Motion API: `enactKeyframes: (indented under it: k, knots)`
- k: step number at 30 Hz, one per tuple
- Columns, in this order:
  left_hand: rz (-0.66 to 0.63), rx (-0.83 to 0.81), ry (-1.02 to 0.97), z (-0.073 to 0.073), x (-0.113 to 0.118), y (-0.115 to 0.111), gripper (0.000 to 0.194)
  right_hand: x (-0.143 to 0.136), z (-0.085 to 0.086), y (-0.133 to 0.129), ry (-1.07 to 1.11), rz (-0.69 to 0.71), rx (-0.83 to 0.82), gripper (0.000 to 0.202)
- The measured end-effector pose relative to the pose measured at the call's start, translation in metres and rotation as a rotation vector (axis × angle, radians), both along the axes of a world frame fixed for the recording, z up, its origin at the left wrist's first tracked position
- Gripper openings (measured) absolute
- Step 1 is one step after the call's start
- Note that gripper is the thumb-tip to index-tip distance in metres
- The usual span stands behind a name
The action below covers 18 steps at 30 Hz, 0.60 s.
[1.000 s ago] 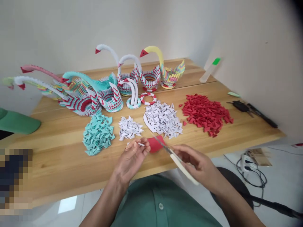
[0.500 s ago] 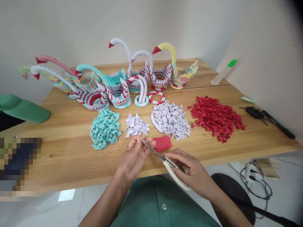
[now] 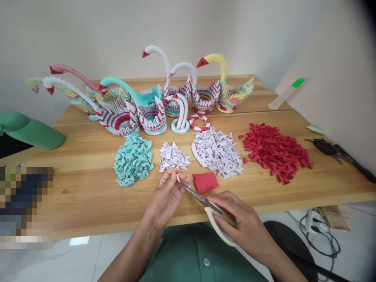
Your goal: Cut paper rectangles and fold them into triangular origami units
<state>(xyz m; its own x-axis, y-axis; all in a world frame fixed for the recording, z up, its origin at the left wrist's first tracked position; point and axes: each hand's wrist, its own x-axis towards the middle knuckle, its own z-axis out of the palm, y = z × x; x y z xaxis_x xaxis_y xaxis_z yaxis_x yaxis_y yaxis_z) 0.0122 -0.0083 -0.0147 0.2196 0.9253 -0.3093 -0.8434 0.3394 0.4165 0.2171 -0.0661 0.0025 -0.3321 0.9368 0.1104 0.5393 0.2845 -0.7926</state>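
Between thumb and fingertips, my left hand (image 3: 168,194) pinches a small white paper piece (image 3: 178,178). My right hand (image 3: 236,219) grips white-handled scissors (image 3: 202,199), whose blade tips point at that paper and lie close to my left fingers. Just beyond the scissors, a red paper rectangle (image 3: 206,182) lies on the wooden table (image 3: 96,203). Behind my left hand is a small heap of white folded paper pieces (image 3: 174,157). A teal heap (image 3: 133,159) is on its left, and a larger white heap (image 3: 217,152) on its right.
Several paper swans (image 3: 119,119) stand along the back, near a red and white ring (image 3: 199,122). A red heap (image 3: 274,150), keys (image 3: 324,147) and a clear strip with a green end (image 3: 286,94) are on the right. A green bottle (image 3: 38,131) lies at the left.
The scissors have spread wider at the handles, and my right hand sits slightly lower and further right. The white piece shows more at my left fingertips. The whole view has shifted a little.
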Motion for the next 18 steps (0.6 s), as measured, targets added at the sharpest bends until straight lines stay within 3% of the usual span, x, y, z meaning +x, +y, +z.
enactKeyframes:
  k: [10, 18]
  knots:
    - [0.026, 0.047, 0.084, -0.0045, -0.0001, -0.0006, 0.015, -0.0015, 0.0011, 0.0038, 0.197, -0.017, -0.323, 0.03]
    - [-0.03, 0.098, 0.017, 0.0007, -0.0003, -0.0027, 0.013, -0.0032, 0.0017, 0.0045, 0.198, -0.024, -0.381, 0.031]
